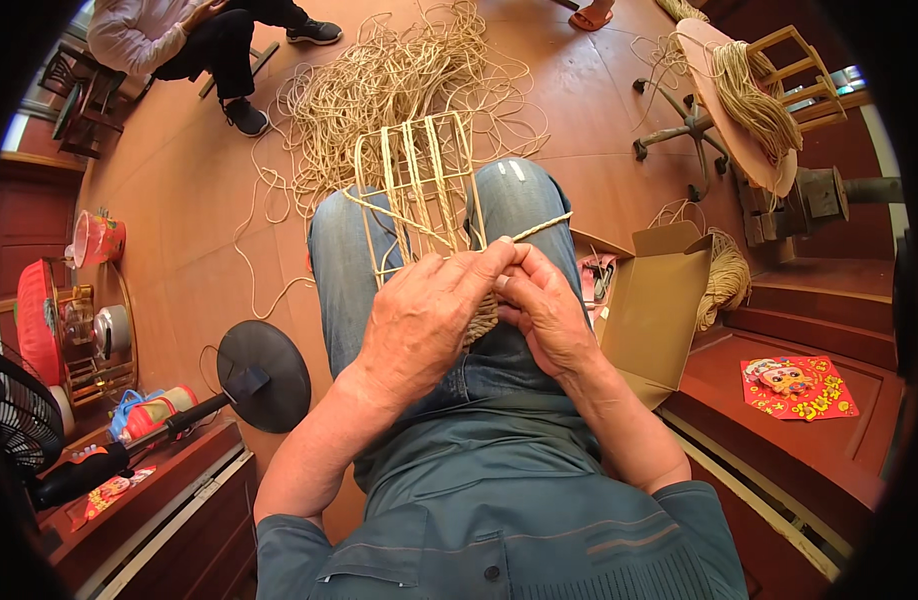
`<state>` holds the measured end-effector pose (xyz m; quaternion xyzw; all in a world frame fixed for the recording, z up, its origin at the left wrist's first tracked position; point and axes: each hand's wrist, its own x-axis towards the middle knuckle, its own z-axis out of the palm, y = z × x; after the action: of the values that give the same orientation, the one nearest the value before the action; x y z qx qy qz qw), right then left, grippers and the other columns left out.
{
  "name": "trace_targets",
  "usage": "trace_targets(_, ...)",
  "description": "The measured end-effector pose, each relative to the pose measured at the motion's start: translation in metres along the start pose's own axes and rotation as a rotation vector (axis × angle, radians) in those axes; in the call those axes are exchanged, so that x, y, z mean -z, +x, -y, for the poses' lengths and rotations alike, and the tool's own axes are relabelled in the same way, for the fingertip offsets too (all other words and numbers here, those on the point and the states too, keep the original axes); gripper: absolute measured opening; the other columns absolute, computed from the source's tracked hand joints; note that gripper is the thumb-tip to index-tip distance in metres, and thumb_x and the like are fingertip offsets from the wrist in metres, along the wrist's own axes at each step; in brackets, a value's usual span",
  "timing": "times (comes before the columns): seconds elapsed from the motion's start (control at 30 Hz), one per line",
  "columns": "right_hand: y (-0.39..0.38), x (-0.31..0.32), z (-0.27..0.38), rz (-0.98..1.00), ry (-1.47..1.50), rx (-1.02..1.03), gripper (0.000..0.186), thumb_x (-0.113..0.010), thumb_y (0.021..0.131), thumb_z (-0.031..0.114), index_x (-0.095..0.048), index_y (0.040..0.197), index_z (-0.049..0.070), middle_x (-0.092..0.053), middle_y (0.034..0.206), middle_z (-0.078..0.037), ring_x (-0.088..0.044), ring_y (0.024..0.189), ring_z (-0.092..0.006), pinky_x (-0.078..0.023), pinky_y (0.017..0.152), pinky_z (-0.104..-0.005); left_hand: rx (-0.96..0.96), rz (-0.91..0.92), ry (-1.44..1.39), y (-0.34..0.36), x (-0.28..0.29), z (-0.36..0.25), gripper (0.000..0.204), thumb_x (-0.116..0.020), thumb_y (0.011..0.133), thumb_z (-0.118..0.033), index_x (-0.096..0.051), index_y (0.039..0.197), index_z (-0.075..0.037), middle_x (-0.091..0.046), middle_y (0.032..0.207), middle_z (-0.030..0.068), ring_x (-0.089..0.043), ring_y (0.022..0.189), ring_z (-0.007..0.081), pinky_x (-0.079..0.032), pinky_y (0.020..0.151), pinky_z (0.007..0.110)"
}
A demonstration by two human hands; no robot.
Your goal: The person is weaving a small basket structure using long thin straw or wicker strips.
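Shirt [449, 550] closest, then frame [416, 165] over the jeans [344, 270], left hand [424, 310] and right hand [546, 312] meeting at its woven near end, both pinching cord [549, 225] whose tail pokes right, open box [659, 310] beside right leg, rope heap [379, 105] on floor [194, 240] past the knees.

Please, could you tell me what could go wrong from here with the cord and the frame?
The heaped cord lies in loose loops on the floor, so it might tangle. The left hand and right hand meet at one strand, which could slip loose. The frame sits at the knees with no clamp in view, so it may shift.
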<state>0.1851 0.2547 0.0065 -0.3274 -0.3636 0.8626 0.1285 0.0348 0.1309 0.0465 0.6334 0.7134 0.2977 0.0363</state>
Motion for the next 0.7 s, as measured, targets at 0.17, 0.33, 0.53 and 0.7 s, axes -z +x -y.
trace_targets(0.17, 0.0, 0.001, -0.001, -0.018, -0.017, -0.004, 0.015, -0.069, 0.112, 0.013, -0.062, 0.124, 0.01, -0.067, 0.107, 0.005, -0.059, 0.092, -0.0006, -0.047, 0.076, -0.0189, 0.038, 0.096, 0.066, 0.001, 0.002, -0.005, 0.058, -0.069, 0.097, -0.012, -0.059, 0.154, -0.016, -0.066, 0.101, 0.0071, -0.071, 0.091, 0.0256, -0.059, 0.082, 0.041)
trace_targets(0.33, -0.003, 0.001, -0.004, -0.011, -0.037, 0.026, 0.015, -0.068, 0.113, 0.014, -0.063, 0.126, 0.009, -0.072, 0.114, 0.002, -0.066, 0.099, -0.0037, -0.051, 0.081, -0.0201, 0.024, 0.1, 0.069, 0.006, 0.003, -0.005, 0.056, -0.071, 0.096, -0.012, -0.059, 0.15, -0.015, -0.061, 0.096, 0.0077, -0.071, 0.09, 0.0264, -0.058, 0.079, 0.043)
trace_targets(0.53, -0.008, -0.001, -0.028, -0.122, -0.529, 0.472, 0.04, -0.08, 0.1, -0.001, -0.059, 0.134, 0.002, -0.076, 0.112, -0.011, -0.077, 0.102, -0.0152, -0.067, 0.083, -0.0309, 0.027, 0.007, -0.221, 0.006, 0.007, -0.01, 0.054, -0.077, 0.094, -0.008, -0.064, 0.146, -0.015, -0.067, 0.102, 0.0082, -0.071, 0.089, 0.0274, -0.058, 0.079, 0.044)
trace_targets(0.7, -0.009, -0.019, -0.017, -0.14, -0.588, 0.518, 0.039, -0.082, 0.101, 0.004, -0.061, 0.134, 0.003, -0.078, 0.105, -0.011, -0.078, 0.094, -0.015, -0.066, 0.078, -0.0313, 0.23, 0.094, -0.449, -0.004, 0.073, -0.019, 0.038, -0.082, 0.097, -0.004, -0.078, 0.135, -0.01, -0.07, 0.099, 0.001, -0.061, 0.084, 0.0126, -0.048, 0.078, 0.028)
